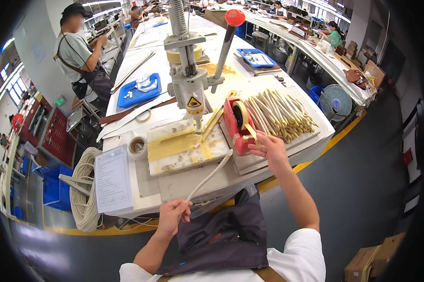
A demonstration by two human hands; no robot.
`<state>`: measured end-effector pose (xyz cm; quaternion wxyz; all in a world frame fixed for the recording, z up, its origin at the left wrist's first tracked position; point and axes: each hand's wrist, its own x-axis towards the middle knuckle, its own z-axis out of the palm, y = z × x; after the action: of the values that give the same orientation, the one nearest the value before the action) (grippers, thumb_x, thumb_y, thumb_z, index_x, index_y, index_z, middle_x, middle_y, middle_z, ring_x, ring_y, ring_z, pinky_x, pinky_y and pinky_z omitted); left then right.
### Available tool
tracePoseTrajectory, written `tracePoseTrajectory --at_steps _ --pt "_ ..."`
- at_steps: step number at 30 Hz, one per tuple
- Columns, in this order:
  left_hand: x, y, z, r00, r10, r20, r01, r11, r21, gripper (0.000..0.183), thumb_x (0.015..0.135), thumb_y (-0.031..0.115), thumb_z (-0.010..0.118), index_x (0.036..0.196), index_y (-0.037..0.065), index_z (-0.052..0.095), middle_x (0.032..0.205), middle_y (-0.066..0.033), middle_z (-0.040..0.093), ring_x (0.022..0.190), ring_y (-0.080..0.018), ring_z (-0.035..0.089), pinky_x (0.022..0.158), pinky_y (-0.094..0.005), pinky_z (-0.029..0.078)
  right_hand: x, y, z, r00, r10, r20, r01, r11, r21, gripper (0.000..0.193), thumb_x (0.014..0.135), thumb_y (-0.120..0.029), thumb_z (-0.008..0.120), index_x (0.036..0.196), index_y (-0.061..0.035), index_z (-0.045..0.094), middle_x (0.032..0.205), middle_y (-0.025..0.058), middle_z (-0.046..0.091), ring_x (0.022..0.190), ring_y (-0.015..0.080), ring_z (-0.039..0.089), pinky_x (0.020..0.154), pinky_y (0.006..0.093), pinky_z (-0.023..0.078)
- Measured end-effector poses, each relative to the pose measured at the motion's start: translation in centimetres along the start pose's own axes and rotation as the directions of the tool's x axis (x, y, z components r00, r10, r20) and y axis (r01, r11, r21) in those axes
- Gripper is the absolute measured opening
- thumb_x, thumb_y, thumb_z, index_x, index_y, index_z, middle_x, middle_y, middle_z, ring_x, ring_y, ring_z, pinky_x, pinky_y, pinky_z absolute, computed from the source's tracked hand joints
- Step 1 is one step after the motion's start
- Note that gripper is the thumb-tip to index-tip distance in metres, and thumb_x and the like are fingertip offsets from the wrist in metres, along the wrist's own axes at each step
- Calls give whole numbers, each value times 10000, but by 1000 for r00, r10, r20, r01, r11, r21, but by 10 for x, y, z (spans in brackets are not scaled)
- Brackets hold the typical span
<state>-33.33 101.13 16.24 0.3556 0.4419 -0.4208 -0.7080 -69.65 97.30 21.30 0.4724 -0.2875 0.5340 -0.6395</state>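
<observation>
Workshop floor, smooth and grey (357, 188), surrounds a long white worktop (306, 94), with a thick coil of cream cord (84, 188) at its left. Next comes a white, tape-patched stone slab (184, 162) under a grey metal press (188, 89). Of the two hands, the left hand (174, 214) is closed round the lower end of a slim off-white cord (208, 174); gripped only there, its free tip could swing and catch. Further right, the right hand (270, 146) seems pinched on a narrow yellow tape strip (251, 133) at a red tape dispenser (231, 124); a skewed pull might fold the strip or drag the dispenser into the piled yellow-tipped cords (280, 113) alongside. Rightmost, a round blue fan (336, 103), if running, could flutter the tape
</observation>
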Motion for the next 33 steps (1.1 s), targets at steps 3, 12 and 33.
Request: tracePoseTrajectory --at_steps 3,12,33 --pt "6 4 6 999 46 -4 -46 999 17 240 988 162 634 979 -68 703 703 -80 661 490 -120 575 449 -227 454 -8 25 -5 993 -115 -15 115 993 -22 267 960 -176 672 969 90 688 1419 183 494 1056 221 680 872 329 588" --pt "17 29 39 998 39 46 -40 999 29 228 998 154 618 1032 -57 698 739 -56 668 501 -67 541 430 -192 395 5 47 -25 941 -334 -46 288 866 -408 262 914 -111 720 714 55 688 1020 149 723 986 179 653 769 278 471" --pt "-9 24 63 928 351 127 -372 897 238 219 1005 144 631 1154 -8 683 869 -34 687 696 -68 569 622 -232 482 -110 29 76 824 -250 509 504 734 -456 176 868 -112 776 785 29 710 734 90 708 601 109 648 567 239 513"
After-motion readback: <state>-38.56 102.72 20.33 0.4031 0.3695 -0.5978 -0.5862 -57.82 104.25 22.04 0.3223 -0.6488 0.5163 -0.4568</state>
